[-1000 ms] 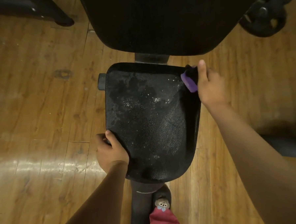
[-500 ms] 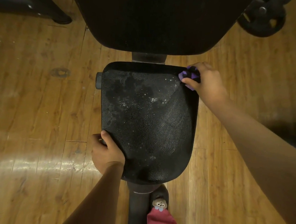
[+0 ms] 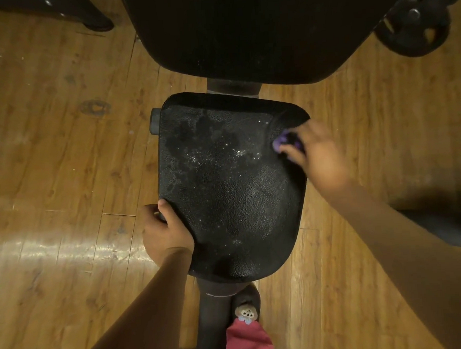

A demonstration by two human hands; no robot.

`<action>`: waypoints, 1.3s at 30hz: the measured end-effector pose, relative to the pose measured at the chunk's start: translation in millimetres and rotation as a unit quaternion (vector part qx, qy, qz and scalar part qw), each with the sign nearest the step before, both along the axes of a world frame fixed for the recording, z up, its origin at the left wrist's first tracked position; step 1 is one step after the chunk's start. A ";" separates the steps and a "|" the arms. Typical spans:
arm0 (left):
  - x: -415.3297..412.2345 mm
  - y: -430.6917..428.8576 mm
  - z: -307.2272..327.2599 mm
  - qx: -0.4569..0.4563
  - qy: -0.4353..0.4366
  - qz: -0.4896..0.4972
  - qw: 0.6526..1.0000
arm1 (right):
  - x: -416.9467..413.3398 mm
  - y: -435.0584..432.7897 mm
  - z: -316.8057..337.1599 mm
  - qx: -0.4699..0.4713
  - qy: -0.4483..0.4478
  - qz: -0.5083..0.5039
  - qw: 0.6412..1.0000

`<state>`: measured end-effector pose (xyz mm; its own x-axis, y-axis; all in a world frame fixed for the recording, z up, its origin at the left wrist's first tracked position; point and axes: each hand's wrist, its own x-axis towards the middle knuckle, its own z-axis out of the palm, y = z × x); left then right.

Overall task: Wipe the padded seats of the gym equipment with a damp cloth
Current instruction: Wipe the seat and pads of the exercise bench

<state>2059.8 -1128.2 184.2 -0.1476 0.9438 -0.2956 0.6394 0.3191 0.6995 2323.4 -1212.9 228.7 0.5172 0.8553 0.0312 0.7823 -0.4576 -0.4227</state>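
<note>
- The cloth point(image 3: 283, 142), small and purple, is bunched in the right hand point(image 3: 319, 156) and pressed on the far right corner of the seat point(image 3: 230, 190). The fingers are curled over it, though the hand is blurred.
- The cloth is judged soft, light and limp. It is best held wadded in the palm so that it does not slip out against the grained surface.
- The seat, a black padded one, is mounted on a post point(image 3: 213, 322) above the wooden floor point(image 3: 48, 130), just in front of the back pad point(image 3: 243, 35). Wet patches and droplets are seen across its far half.
- The padding is judged firm but yielding, and slippery where wet.
- The near left edge is gripped by the left hand point(image 3: 165, 231), with the thumb on top and the fingers wrapped round the rim. This is a sound place for steadying it.
</note>
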 end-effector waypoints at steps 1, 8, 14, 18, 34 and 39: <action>0.1 -0.2 -0.2 -0.001 0.002 0.000 1.000 | 12.2 6.1 -1.1 0.011 0.016 -0.049 0.999; 1.6 -1.2 1.8 -0.006 0.011 0.002 1.000 | -23.3 52.9 -5.1 0.052 0.026 -0.133 0.989; 2.6 -0.8 2.5 -0.011 0.011 0.005 1.000 | -28.4 17.8 -3.8 0.018 -0.009 0.050 0.999; 1.3 -0.8 2.3 -0.011 0.014 0.007 1.000 | 2.5 46.3 -5.4 0.028 0.026 -0.088 0.995; 1.3 -0.4 1.0 -0.006 0.014 0.002 1.000 | -11.1 48.5 -9.2 0.040 0.023 -0.018 0.999; 0.8 -0.1 -0.6 -0.004 0.016 0.004 1.000 | -5.3 79.6 -11.2 0.045 -0.004 -0.163 0.986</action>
